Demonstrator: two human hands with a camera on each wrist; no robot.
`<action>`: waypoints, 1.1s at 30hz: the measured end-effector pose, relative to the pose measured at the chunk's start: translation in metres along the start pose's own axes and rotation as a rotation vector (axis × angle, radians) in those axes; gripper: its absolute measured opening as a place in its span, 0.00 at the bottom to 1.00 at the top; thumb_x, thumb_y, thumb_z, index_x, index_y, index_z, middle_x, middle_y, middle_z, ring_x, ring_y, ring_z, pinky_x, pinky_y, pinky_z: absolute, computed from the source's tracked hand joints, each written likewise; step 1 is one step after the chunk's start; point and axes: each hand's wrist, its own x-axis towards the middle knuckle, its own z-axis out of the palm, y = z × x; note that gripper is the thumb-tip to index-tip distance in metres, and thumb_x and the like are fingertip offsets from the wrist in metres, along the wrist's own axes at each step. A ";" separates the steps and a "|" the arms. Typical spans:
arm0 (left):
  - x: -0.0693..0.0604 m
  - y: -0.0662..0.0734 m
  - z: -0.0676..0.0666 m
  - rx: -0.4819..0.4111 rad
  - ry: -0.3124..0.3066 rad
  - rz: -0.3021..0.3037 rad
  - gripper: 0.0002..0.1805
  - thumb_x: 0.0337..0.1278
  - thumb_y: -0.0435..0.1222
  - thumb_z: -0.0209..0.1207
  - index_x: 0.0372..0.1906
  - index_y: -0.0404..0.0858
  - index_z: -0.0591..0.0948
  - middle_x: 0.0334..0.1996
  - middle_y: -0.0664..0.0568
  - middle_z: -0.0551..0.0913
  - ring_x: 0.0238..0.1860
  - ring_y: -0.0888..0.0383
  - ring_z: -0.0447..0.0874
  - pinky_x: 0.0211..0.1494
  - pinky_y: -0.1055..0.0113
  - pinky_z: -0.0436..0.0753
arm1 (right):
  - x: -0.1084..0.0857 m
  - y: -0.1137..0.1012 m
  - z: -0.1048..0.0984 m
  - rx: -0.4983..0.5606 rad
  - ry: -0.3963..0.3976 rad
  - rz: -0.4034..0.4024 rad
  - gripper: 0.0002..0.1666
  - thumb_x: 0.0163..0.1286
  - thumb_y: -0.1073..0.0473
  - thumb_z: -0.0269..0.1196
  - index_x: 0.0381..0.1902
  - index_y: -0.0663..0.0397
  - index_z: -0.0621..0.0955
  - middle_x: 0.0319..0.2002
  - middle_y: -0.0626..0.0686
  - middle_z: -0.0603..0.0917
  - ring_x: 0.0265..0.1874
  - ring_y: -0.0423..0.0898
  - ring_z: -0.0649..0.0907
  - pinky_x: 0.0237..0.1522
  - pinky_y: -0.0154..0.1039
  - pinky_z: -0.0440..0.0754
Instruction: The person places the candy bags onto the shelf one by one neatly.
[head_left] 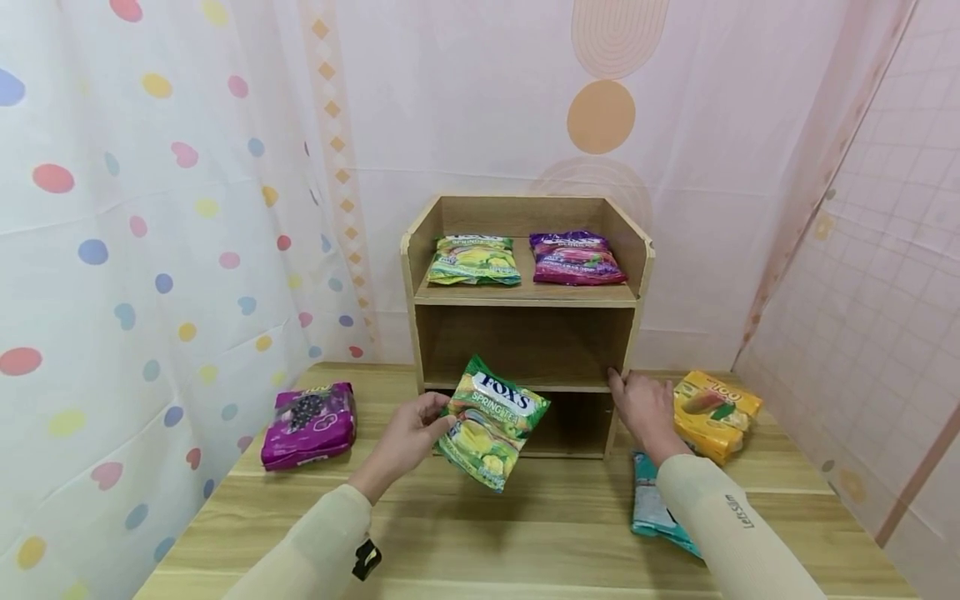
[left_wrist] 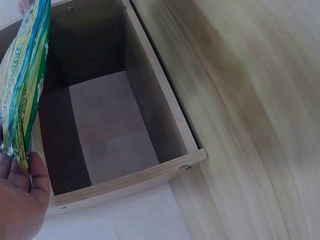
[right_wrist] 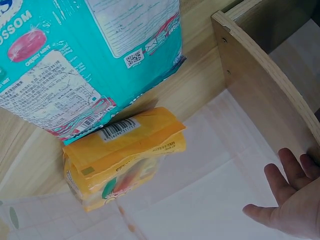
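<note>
My left hand (head_left: 415,429) pinches the left edge of a green and yellow Fox's Spring Tea candy bag (head_left: 492,425). The bag hangs tilted in front of the small wooden shelf (head_left: 525,297). In the left wrist view, fingertips and thumb of the left hand (left_wrist: 20,197) hold the bag's crimped edge. At the shelf's right side panel, my right hand (head_left: 645,404) touches the front edge. The right wrist view has the right hand (right_wrist: 292,200) beside that panel, fingers spread and fairly straight.
A similar green candy bag (head_left: 474,260) and a purple Fox's bag (head_left: 576,258) lie on the top shelf. A purple grape packet (head_left: 310,425) sits left of the shelf. Rightward are a yellow mango packet (head_left: 712,412) and a teal candy bag (head_left: 652,504). Patterned curtains surround the table.
</note>
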 end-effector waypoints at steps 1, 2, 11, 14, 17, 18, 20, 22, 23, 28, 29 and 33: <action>0.001 0.001 0.000 -0.001 0.021 -0.001 0.09 0.67 0.30 0.58 0.48 0.32 0.81 0.34 0.49 0.85 0.32 0.57 0.79 0.34 0.67 0.78 | 0.000 0.000 0.000 0.001 0.001 0.002 0.33 0.80 0.44 0.44 0.21 0.58 0.75 0.22 0.59 0.80 0.40 0.68 0.83 0.67 0.69 0.53; 0.003 0.001 0.000 0.004 0.043 -0.001 0.09 0.67 0.30 0.59 0.48 0.32 0.81 0.34 0.49 0.85 0.32 0.57 0.79 0.35 0.67 0.78 | 0.000 0.000 0.000 -0.001 0.004 0.002 0.33 0.80 0.44 0.44 0.21 0.59 0.76 0.23 0.60 0.81 0.41 0.68 0.83 0.67 0.69 0.53; 0.014 0.006 -0.001 0.050 0.179 -0.039 0.09 0.68 0.31 0.58 0.48 0.32 0.81 0.38 0.48 0.86 0.37 0.56 0.78 0.39 0.67 0.77 | 0.001 0.000 0.000 -0.003 0.000 0.002 0.32 0.80 0.44 0.44 0.22 0.59 0.76 0.22 0.59 0.81 0.39 0.68 0.83 0.67 0.69 0.54; 0.016 0.008 -0.001 0.048 0.209 -0.051 0.09 0.68 0.31 0.58 0.49 0.32 0.81 0.39 0.47 0.85 0.37 0.55 0.78 0.38 0.67 0.78 | 0.000 0.001 0.000 0.001 0.002 -0.002 0.32 0.80 0.44 0.45 0.22 0.58 0.76 0.21 0.58 0.80 0.38 0.67 0.83 0.67 0.69 0.53; 0.019 0.010 0.001 0.047 0.249 -0.055 0.10 0.68 0.32 0.58 0.50 0.32 0.80 0.38 0.46 0.84 0.36 0.54 0.77 0.37 0.67 0.77 | 0.000 0.001 0.001 0.006 0.001 -0.006 0.32 0.80 0.44 0.44 0.21 0.58 0.75 0.21 0.58 0.79 0.38 0.68 0.83 0.67 0.70 0.53; 0.021 0.010 0.001 0.048 0.267 -0.056 0.11 0.68 0.32 0.58 0.50 0.32 0.80 0.38 0.45 0.84 0.36 0.54 0.78 0.36 0.68 0.77 | 0.000 0.001 0.000 0.006 0.001 -0.006 0.32 0.80 0.44 0.44 0.21 0.58 0.75 0.21 0.58 0.79 0.39 0.68 0.83 0.66 0.69 0.53; 0.023 0.011 0.003 0.053 0.306 -0.061 0.12 0.68 0.32 0.59 0.51 0.31 0.80 0.39 0.44 0.84 0.37 0.53 0.78 0.37 0.68 0.77 | 0.000 0.001 0.001 0.004 0.002 -0.005 0.32 0.80 0.44 0.44 0.21 0.58 0.75 0.21 0.58 0.79 0.39 0.68 0.83 0.66 0.69 0.54; 0.027 0.012 0.004 0.065 0.345 -0.063 0.13 0.68 0.32 0.59 0.52 0.30 0.80 0.40 0.43 0.84 0.38 0.53 0.79 0.36 0.68 0.77 | 0.001 0.002 0.001 -0.001 0.005 -0.007 0.32 0.80 0.44 0.44 0.20 0.58 0.75 0.21 0.59 0.80 0.39 0.68 0.83 0.66 0.69 0.54; 0.028 0.013 0.005 0.069 0.365 -0.060 0.13 0.68 0.32 0.59 0.52 0.30 0.80 0.41 0.42 0.84 0.38 0.53 0.79 0.37 0.67 0.78 | 0.001 0.002 0.001 -0.003 0.008 -0.008 0.32 0.80 0.44 0.44 0.20 0.58 0.75 0.22 0.59 0.80 0.39 0.68 0.83 0.66 0.69 0.55; 0.034 0.016 0.010 0.092 0.446 -0.045 0.13 0.67 0.33 0.60 0.52 0.30 0.80 0.43 0.42 0.86 0.38 0.52 0.78 0.38 0.63 0.77 | 0.001 0.002 0.002 0.002 0.015 -0.014 0.32 0.80 0.44 0.45 0.20 0.58 0.74 0.22 0.59 0.80 0.39 0.68 0.83 0.65 0.69 0.56; 0.035 0.016 0.011 0.100 0.457 -0.040 0.13 0.67 0.33 0.60 0.52 0.30 0.80 0.43 0.42 0.86 0.38 0.51 0.79 0.39 0.62 0.78 | 0.001 0.002 0.002 0.006 0.015 -0.015 0.32 0.80 0.44 0.45 0.20 0.58 0.74 0.21 0.58 0.79 0.38 0.67 0.83 0.65 0.69 0.56; 0.038 0.016 0.012 0.237 0.491 -0.020 0.14 0.66 0.34 0.62 0.51 0.29 0.80 0.43 0.41 0.86 0.39 0.50 0.82 0.41 0.57 0.80 | 0.001 0.002 0.003 0.015 0.009 -0.011 0.32 0.79 0.44 0.44 0.20 0.57 0.74 0.20 0.57 0.78 0.38 0.67 0.83 0.66 0.69 0.55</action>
